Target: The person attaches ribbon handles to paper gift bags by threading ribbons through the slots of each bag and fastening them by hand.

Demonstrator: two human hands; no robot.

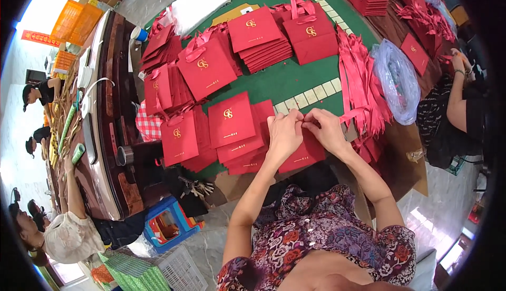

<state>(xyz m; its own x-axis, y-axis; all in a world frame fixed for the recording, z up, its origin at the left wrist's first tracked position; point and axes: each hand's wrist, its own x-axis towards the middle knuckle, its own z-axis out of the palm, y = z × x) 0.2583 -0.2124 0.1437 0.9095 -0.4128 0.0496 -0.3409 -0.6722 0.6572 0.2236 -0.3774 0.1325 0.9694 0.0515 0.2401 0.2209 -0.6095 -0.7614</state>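
1. Here's the red bag I'm working at: it lies right under my hands, at the near edge of the green table, gold print facing up.
2. My left hand comes in over its left part, thumb and fingertips drawn together in a pinch near the bag's top edge.
3. My right hand meets it there, tips almost touching the left ones, thumb and finger pinched too. A speck of red shows between them; too small to tell whether it's ribbon or bag.
4. Just beside my right hand, a loose ribbon runs out toward a thick bundle of pink-red ribbons hanging across the table edge.
5. On my left, close by, a fanned pile of bags lies flat, and next to that another overlapping pile.
6. Beyond my fingertips, a row of cream tiles crosses the green top.
7. Farther back stand more red goods: a neat tall stack, and to its right a bag with a ribbon handle.
8. Right of the ribbons sits a clear plastic sack, puffed and bluish.
9. Past it, a co-worker in dark clothes has both hands near more red bags.
10. Away to my left, beyond a red-checked cloth, someone in a pale shirt reaches over a dark wooden table; a blue stool stands on the floor nearby.
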